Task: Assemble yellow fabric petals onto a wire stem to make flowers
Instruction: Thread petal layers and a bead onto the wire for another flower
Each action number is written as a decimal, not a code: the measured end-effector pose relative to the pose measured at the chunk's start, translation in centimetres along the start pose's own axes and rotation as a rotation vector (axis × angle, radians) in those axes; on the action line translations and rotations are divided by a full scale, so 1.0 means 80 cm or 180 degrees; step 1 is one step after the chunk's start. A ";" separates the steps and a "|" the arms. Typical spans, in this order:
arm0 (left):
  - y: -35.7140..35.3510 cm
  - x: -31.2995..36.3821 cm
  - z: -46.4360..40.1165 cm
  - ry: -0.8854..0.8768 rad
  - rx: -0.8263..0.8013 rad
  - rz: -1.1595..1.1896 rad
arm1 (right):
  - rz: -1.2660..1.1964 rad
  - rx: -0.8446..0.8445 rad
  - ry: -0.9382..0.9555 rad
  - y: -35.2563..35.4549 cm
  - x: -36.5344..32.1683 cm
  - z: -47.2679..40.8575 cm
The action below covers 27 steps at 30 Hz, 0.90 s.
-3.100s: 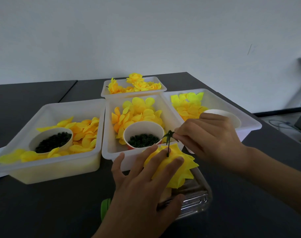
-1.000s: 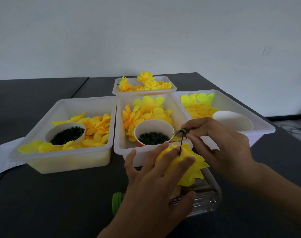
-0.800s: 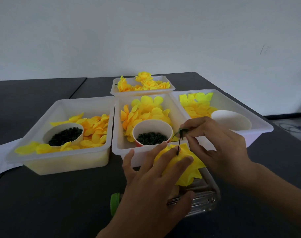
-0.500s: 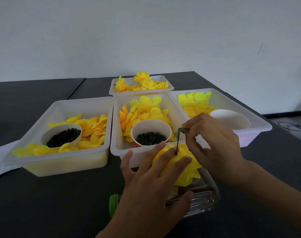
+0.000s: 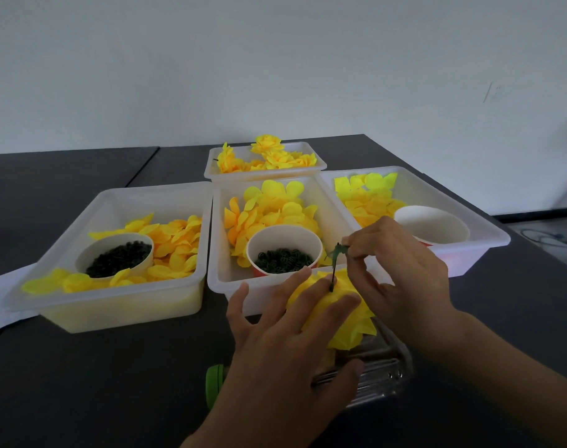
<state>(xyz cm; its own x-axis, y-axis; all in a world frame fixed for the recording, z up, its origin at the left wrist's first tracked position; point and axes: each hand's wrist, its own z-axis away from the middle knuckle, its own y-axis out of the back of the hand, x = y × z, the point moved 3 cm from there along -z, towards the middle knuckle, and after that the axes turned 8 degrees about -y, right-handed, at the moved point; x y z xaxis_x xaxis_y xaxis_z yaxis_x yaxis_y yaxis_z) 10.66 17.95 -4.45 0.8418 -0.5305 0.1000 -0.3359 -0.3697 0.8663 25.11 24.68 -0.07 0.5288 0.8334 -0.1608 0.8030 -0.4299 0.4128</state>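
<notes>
Two fingers of the right hand (image 5: 401, 273) pinch a small green piece (image 5: 339, 249) at the top of the wire stem (image 5: 333, 275). Stem stands near upright, long axis vertical with a slight lean to the right at its top; its lower end goes down through the middle of the yellow petals (image 5: 343, 313).

Left hand (image 5: 295, 344) lies flat over the petals, fingers straight and spread, index and middle to either side of the stem where it enters the fabric, pressing the stack down. Petals rest on a clear bottle (image 5: 377, 371) lying on its side on the tabletop (image 5: 114, 383), green cap (image 5: 215, 385) to the left.

Judgement: the piece has to travel straight down the stem toward the petals; right hand is the one placed to do it, directly above, left only bracing.

Beyond: middle tray (image 5: 217, 279) with loose petals and a cup of green rings (image 5: 283, 258), just behind the hands.
</notes>
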 end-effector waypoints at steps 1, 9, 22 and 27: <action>0.000 0.000 0.000 0.0007 0.0003 0.0005 | -0.0054 -0.0016 -0.0019 0.000 0.000 0.002; -0.002 -0.001 0.002 -0.0010 -0.0021 -0.0009 | -0.0452 -0.0646 -0.0477 0.009 0.005 0.015; -0.001 0.001 -0.001 -0.0057 0.0022 -0.0117 | -0.1339 -0.2117 -0.1972 -0.002 0.009 -0.023; 0.001 0.002 0.001 -0.0106 0.0050 -0.0250 | -0.1172 -0.2126 -0.1798 0.000 0.004 -0.028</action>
<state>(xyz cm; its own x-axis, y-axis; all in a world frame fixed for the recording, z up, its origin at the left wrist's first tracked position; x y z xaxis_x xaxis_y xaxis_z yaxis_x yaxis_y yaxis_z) 10.73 17.78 -4.40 0.8514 -0.5244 0.0154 -0.2762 -0.4231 0.8630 24.64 25.71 1.84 0.4689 0.5104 -0.7208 0.7150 0.2597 0.6491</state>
